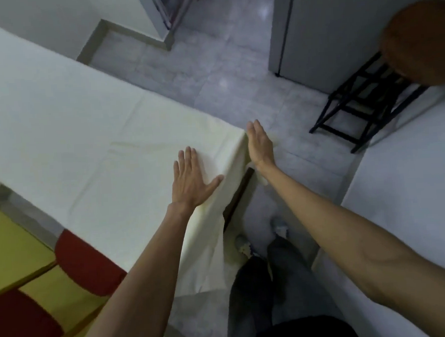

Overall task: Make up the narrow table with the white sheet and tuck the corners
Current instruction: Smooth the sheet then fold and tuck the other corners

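The white sheet [70, 120] lies spread over the narrow table, which runs from the far left toward the near corner. My left hand [191, 180] rests flat on top of the sheet near that corner, fingers spread, holding nothing. My right hand [260, 144] presses flat and upright against the sheet hanging over the table's end. Sheet cloth hangs loose down the near side [208, 247]. A dark table leg [239, 190] shows under the hanging cloth. A red padded part [84, 262] of the table pokes out uncovered at the lower left.
A round brown stool [422, 44] with a black frame stands at the right. A white cabinet [324, 26] is behind it, and another white surface [412, 182] lies along the right. Grey tiled floor [210, 72] runs between them. Yellow and red mats [22, 284] are at the lower left.
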A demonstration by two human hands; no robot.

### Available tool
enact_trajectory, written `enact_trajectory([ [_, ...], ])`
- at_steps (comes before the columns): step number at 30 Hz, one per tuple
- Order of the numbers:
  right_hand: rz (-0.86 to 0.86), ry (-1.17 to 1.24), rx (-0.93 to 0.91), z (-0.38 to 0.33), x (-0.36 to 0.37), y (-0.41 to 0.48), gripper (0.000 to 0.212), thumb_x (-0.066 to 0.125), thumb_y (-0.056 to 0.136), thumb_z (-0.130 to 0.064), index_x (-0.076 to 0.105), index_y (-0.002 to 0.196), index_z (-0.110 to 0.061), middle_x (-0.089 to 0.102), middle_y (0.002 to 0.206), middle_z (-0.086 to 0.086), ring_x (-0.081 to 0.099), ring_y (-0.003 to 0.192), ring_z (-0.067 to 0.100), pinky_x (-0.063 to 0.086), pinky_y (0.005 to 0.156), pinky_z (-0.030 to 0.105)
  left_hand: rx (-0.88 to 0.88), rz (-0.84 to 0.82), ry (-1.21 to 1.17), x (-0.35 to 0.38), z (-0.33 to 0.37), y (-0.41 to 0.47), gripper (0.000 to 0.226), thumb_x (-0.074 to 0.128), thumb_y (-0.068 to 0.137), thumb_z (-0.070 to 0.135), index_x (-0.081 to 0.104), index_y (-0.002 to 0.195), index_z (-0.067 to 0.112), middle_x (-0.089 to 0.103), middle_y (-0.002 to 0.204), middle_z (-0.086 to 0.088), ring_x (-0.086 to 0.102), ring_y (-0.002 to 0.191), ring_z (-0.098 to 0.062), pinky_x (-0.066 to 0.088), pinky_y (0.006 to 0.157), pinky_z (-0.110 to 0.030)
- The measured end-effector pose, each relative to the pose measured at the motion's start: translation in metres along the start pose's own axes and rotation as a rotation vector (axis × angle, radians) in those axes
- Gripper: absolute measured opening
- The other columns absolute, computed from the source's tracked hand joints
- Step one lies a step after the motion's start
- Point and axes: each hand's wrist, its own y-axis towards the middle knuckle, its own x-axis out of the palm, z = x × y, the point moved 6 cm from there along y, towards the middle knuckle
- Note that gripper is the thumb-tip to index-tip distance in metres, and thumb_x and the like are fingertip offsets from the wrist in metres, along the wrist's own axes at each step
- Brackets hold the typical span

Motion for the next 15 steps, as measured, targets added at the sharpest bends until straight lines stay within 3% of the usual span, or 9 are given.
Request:
enact_trajectory([
  [3, -0.111, -0.144, -0.01, -0.012, 0.003, -0.022, 0.072, 0.035, 0.101, -0.056, 0.019, 0.158, -0.015, 0.024, 0.163, 0.006, 0.025, 0.149, 0.022, 0.022, 0.123, 0.041, -0.133, -0.018, -0.04, 0.0, -0.032, -0.046, 0.107, 0.039, 0.087, 0.074, -0.005, 0.156, 0.004, -0.009, 0.165, -0.011, -0.013, 0.152, -0.026, 0.0, 0.124, -0.046],
  [10, -0.121, -0.453, -0.079, -0.038, 0.013, -0.054, 0.085, 0.049, 0.099, -0.047, 0.003, 0.157, -0.004, 0.006, 0.166, 0.015, 0.011, 0.153, 0.027, 0.014, 0.123, 0.037, -0.419, 0.061, -0.185, -0.008, -0.088, -0.135, 0.104, 0.039, 0.089, 0.073, -0.004, 0.156, 0.006, -0.006, 0.165, -0.011, -0.007, 0.152, -0.028, 0.002, 0.124, -0.046],
  [15, -0.124, -0.547, -0.045, -0.049, 0.032, -0.068, 0.089, 0.056, 0.098, -0.03, -0.004, 0.155, 0.002, -0.001, 0.164, 0.023, 0.012, 0.151, 0.038, 0.024, 0.121, 0.045, -0.604, 0.131, -0.32, 0.011, -0.099, -0.195, 0.101, 0.042, 0.09, 0.07, 0.0, 0.156, 0.005, -0.002, 0.165, -0.013, -0.003, 0.153, -0.03, 0.005, 0.124, -0.046],
])
